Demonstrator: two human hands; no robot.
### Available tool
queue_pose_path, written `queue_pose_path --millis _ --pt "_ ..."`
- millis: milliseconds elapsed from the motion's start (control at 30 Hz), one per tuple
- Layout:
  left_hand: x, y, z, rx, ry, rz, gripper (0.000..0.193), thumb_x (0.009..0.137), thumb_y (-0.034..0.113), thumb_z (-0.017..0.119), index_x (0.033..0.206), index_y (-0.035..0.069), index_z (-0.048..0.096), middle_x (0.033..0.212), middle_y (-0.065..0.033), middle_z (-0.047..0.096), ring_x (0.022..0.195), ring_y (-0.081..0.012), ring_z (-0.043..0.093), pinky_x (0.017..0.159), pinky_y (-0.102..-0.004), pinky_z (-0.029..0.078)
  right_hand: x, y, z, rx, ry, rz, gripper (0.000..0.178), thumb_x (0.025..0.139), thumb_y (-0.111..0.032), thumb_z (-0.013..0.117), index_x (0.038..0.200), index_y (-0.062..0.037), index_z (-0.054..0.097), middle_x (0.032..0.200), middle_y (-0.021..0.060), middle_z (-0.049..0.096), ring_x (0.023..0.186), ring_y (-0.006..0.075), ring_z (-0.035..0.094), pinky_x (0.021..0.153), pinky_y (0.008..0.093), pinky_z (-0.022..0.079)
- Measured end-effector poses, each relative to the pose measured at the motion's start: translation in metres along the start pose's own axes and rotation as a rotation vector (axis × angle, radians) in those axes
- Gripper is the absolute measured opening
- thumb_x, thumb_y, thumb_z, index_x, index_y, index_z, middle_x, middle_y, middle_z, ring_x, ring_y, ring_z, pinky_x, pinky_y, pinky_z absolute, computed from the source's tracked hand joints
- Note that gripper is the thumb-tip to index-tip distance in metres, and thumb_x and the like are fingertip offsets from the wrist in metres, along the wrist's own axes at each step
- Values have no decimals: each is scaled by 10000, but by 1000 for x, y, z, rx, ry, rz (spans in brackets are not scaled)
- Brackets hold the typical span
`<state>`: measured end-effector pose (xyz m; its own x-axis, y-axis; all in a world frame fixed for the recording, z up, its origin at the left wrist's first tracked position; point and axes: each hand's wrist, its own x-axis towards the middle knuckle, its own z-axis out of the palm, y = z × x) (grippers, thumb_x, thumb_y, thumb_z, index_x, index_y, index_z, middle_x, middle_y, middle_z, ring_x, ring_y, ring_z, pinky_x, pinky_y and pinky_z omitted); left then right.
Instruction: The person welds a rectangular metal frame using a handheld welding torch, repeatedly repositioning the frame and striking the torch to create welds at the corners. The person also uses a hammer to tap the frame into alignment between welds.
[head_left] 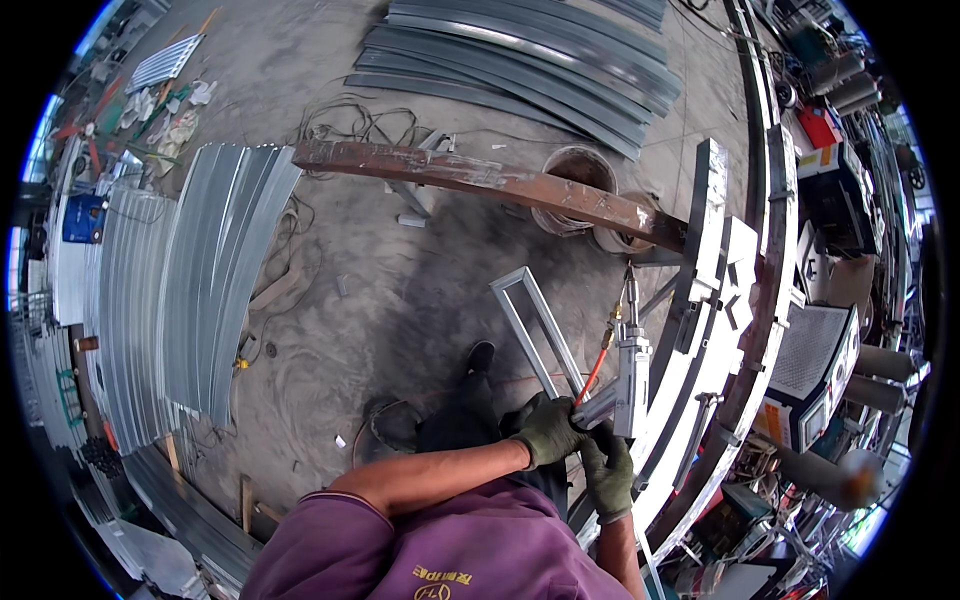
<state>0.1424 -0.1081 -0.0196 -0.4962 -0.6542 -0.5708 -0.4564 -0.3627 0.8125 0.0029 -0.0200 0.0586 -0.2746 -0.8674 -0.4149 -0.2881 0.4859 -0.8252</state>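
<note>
Both of my hands wear dark green work gloves. My left hand [550, 430] is closed around the near end of a narrow rectangular metal frame [558, 338], whose far end points away and a little left. Close beside it on the right, my right hand [607, 475] has its fingers bent at the same near end; what they grip is partly hidden. Just beyond the hands stands a silver pneumatic cylinder [632, 375] with brass fittings. An orange air hose [597, 370] runs from it down to my gloves.
A rusty steel beam [480, 175] crosses ahead, with buckets [572, 180] behind it. To my right runs a long white-topped metal bench [690, 380], with boxy machines [812, 370] beyond. Stacked metal profiles lie at the left [215, 270] and far ahead [520, 60]. Cables trail over the floor.
</note>
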Motion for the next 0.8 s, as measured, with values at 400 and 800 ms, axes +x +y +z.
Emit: queue_pose_path --millis 400,800 --pt "-16 27 15 5 -165 -15 457 874 399 839 1142 49 720 1110 -166 781 1081 -343 748 953 -438 578 33 -12 2 216 153 -63 399 978 -43 776 1358 -11 656 893 37 658 791 149 638 725 314 545" --pt "-15 1 3 -113 118 413 554 865 204 853 1341 69 604 1181 -127 713 1055 -287 725 986 -409 575 58 -1 -12 -235 193 -439 199 915 -148 820 1052 -54 712 842 104 710 734 305 726 674 403 574"
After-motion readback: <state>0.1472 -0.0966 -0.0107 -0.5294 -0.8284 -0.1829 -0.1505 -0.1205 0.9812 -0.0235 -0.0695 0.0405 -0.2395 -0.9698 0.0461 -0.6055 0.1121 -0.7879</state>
